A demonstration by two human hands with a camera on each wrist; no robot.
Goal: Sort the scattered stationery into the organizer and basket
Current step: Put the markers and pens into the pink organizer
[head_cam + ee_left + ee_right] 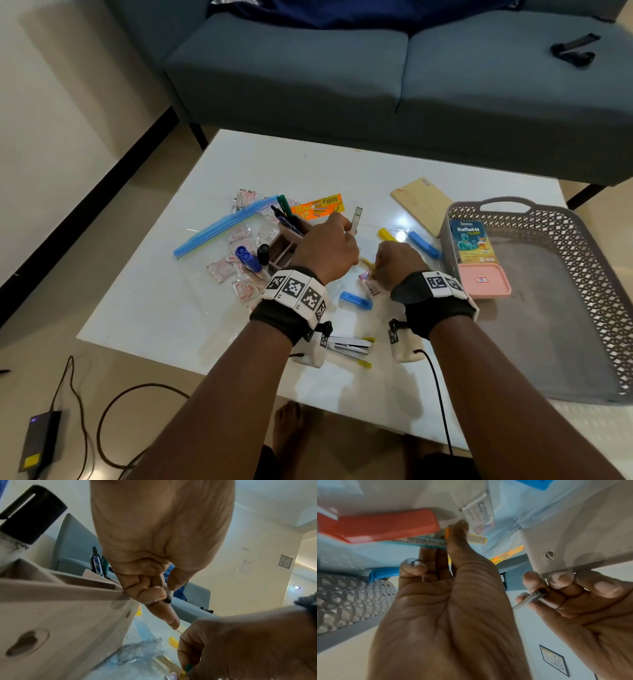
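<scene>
My left hand pinches a slim silver-white stick upright beside the brown organizer, which holds pens. In the left wrist view the stick has a black end and sits between thumb and curled fingers, by the organizer's wall. My right hand is low on the table and pinches a thin yellow item. The right wrist view shows its thumb and fingers closed on that item. The grey lattice basket stands at the right.
A medicine box and a pink case lie in the basket. On the white table are a zip bag, sachets, blue markers, blue clips, a yellow clip, a stapler and an envelope. A sofa stands behind.
</scene>
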